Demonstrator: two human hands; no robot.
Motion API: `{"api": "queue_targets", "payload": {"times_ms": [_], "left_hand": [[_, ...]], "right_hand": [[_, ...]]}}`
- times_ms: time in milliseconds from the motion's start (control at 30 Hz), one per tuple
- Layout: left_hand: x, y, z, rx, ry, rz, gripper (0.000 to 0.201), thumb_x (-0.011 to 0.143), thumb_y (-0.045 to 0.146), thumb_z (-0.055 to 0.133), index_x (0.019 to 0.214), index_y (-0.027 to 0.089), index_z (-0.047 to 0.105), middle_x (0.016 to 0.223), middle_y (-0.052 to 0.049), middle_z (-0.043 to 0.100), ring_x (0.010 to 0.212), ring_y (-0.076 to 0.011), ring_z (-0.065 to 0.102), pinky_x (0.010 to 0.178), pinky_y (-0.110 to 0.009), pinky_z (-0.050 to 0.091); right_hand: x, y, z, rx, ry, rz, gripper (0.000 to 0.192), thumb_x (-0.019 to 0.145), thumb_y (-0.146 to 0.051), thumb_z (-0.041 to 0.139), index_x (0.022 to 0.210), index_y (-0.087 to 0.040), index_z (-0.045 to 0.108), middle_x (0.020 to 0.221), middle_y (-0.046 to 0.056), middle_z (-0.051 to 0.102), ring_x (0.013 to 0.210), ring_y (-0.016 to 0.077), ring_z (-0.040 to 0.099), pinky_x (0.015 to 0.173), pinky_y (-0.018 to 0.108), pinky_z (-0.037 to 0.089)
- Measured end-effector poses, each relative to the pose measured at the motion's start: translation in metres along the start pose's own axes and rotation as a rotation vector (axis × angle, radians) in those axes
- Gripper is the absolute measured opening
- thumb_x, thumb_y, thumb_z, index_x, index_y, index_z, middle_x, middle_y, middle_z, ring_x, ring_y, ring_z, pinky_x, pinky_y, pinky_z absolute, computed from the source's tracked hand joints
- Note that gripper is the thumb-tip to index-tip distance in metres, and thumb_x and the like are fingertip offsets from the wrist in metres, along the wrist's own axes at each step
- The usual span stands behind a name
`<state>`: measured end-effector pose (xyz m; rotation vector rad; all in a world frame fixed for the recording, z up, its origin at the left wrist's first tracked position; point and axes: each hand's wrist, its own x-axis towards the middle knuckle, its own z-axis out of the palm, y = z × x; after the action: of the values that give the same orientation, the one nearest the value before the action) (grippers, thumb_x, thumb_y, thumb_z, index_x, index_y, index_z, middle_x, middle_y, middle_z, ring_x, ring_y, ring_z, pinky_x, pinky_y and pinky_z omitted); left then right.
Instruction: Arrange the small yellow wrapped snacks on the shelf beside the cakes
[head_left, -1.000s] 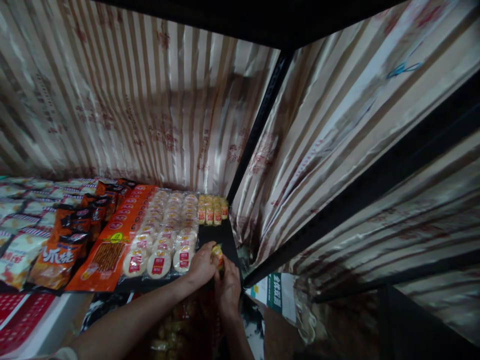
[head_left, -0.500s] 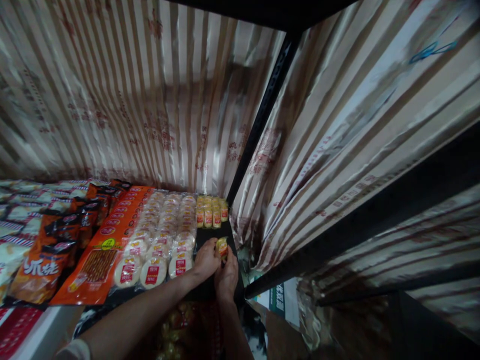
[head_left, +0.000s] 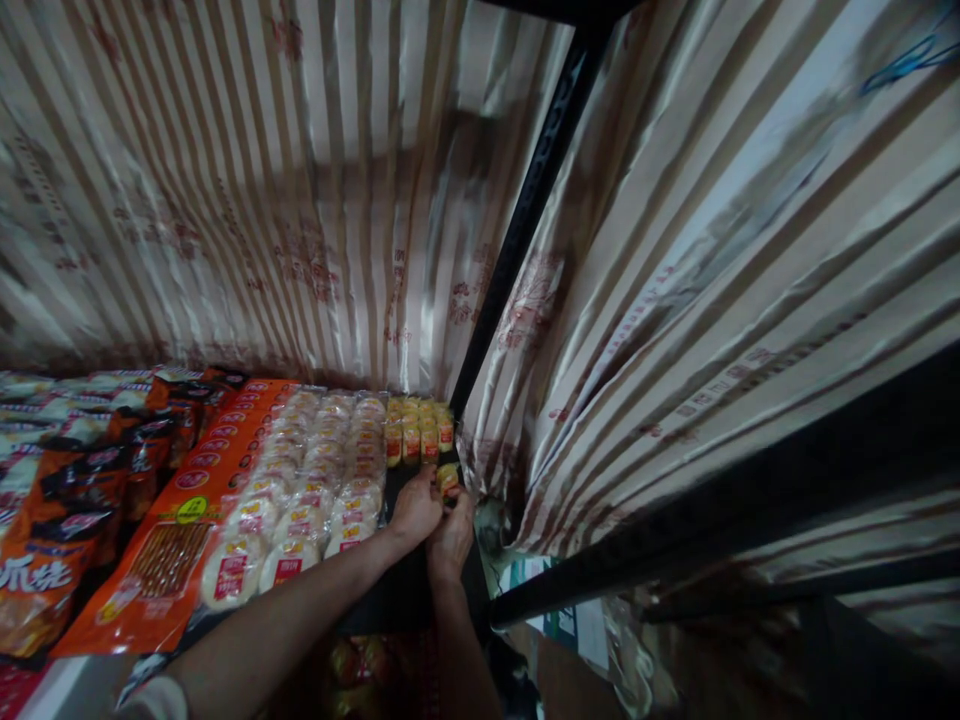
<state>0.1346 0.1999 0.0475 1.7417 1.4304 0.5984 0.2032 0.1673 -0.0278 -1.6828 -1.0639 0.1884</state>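
The left hand (head_left: 417,510) and right hand (head_left: 452,532) grasp one small, yellow, rounded, glossy-wrapped packet (head_left: 448,478) between their fingertips, just in front of the matching group of yellow packets (head_left: 410,443), whose front row numbers four. Contact between held packet and shelf cannot be determined. To the left, the flat black shelf (head_left: 397,600) carries three columns of round white pastries in clear wrap (head_left: 289,567) and one row of overlapping flat orange pouches (head_left: 184,530). One slotted black post (head_left: 517,225) stands at the corner, before pleated beige-and-brown striped sheeting (head_left: 352,200)
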Motion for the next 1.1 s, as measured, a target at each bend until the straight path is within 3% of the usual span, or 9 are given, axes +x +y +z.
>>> {"api": "queue_targets", "payload": {"times_ms": [167, 467, 900, 1100], "left_hand": [[0.017, 0.001, 0.0, -0.037, -0.024, 0.046, 0.039, 0.078, 0.007, 0.043, 0.111, 0.019, 0.058, 0.11, -0.004, 0.067, 0.099, -0.0146, 0.062, 0.087, -0.021, 0.044], [0.038, -0.004, 0.003, -0.008, -0.032, -0.032, 0.053, 0.08, 0.01, 0.046, 0.132, 0.011, 0.043, 0.12, -0.012, 0.062, 0.109, -0.0181, 0.058, 0.094, -0.024, 0.04], [0.046, -0.011, 0.0, 0.071, -0.014, -0.028, 0.044, 0.082, 0.005, 0.039, 0.124, 0.008, 0.053, 0.113, -0.015, 0.065, 0.108, -0.0207, 0.058, 0.095, -0.026, 0.041], [0.046, -0.008, -0.001, 0.131, -0.042, -0.056, 0.041, 0.081, 0.005, 0.041, 0.119, 0.011, 0.056, 0.115, -0.011, 0.065, 0.107, -0.0175, 0.059, 0.093, -0.023, 0.042]], "right_hand": [[0.013, 0.004, 0.009, 0.017, -0.002, 0.003, 0.022, 0.08, -0.033, 0.042, 0.094, -0.018, 0.049, 0.098, 0.011, 0.055, 0.09, 0.0212, 0.055, 0.074, 0.033, 0.047], [0.029, 0.002, 0.014, -0.081, -0.005, -0.035, 0.026, 0.083, -0.032, 0.037, 0.095, -0.015, 0.052, 0.096, 0.014, 0.056, 0.094, 0.023, 0.054, 0.078, 0.034, 0.046], [0.057, 0.003, 0.028, -0.185, 0.022, -0.04, 0.041, 0.086, -0.036, 0.033, 0.105, -0.009, 0.057, 0.093, 0.015, 0.063, 0.082, 0.0231, 0.057, 0.072, 0.034, 0.043], [0.062, 0.005, 0.034, -0.214, 0.035, -0.041, 0.042, 0.085, -0.038, 0.033, 0.102, -0.01, 0.059, 0.09, 0.014, 0.064, 0.079, 0.0222, 0.057, 0.067, 0.032, 0.042]]}}
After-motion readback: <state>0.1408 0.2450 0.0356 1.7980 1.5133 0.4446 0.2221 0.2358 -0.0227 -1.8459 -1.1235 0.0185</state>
